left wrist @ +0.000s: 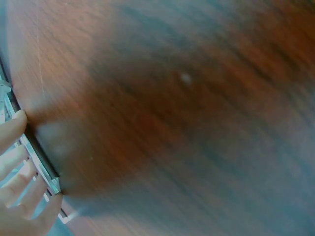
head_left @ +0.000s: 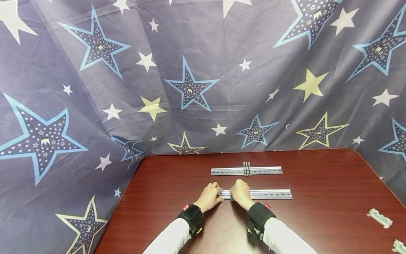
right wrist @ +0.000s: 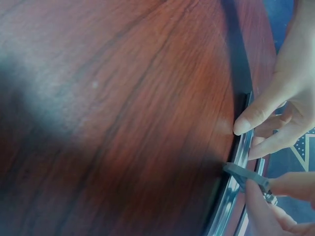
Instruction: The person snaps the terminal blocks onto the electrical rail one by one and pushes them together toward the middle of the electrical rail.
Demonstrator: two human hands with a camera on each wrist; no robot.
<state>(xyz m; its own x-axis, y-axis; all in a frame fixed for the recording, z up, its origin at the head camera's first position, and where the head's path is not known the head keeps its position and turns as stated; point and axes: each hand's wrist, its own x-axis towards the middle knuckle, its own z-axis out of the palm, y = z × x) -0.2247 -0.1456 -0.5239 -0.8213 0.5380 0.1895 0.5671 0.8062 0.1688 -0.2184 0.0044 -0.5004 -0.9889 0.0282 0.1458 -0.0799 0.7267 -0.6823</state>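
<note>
A slotted metal DIN rail lies across the table in front of me. My left hand grips its left end, with the thumb on the near edge and the fingers over the far side; the rail end shows in the left wrist view. Beside it, my right hand pinches a thin grey terminal block between thumb and fingers. That block stands crosswise at the rail, a little right of the left hand. Whether it is clipped on, I cannot tell.
Farther back lies a second DIN rail, with several terminal blocks standing side by side near its middle. Two loose blocks lie at the right: one pale terminal block and another cut by the frame. A star-patterned curtain hangs behind the table.
</note>
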